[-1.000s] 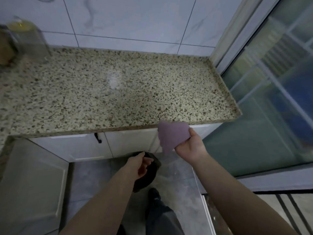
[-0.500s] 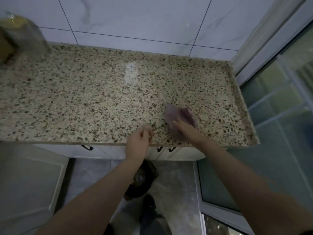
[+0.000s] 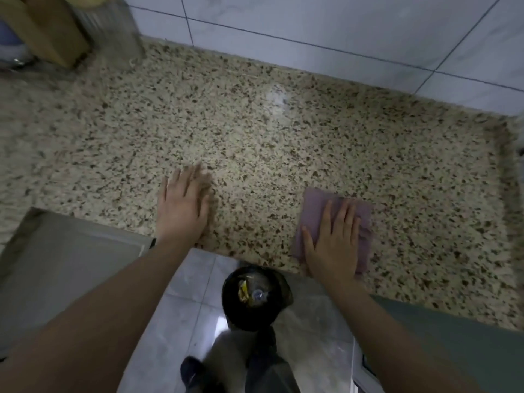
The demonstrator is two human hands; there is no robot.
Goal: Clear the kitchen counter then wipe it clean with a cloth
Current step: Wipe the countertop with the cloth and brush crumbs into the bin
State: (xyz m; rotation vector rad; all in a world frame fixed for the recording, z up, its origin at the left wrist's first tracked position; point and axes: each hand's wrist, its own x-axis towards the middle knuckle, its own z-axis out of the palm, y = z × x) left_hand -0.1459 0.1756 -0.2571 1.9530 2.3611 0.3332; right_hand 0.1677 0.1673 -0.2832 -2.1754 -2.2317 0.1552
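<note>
Dim light, motion blur, glare on counter (image 3: pixel 276 95)

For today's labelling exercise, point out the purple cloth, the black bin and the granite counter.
purple cloth (image 3: pixel 314 211): head view, its bare upper left part.
black bin (image 3: pixel 280 307): head view, its right rim.
granite counter (image 3: pixel 255 137): head view, a bare middle patch.

- We see a home kitchen: a speckled granite worktop (image 3: pixel 283 143) against white marble-look wall tiles (image 3: pixel 312 21).
- We note a lined rubbish bin (image 3: pixel 255 296) on the tiled floor (image 3: pixel 181 302).
</note>
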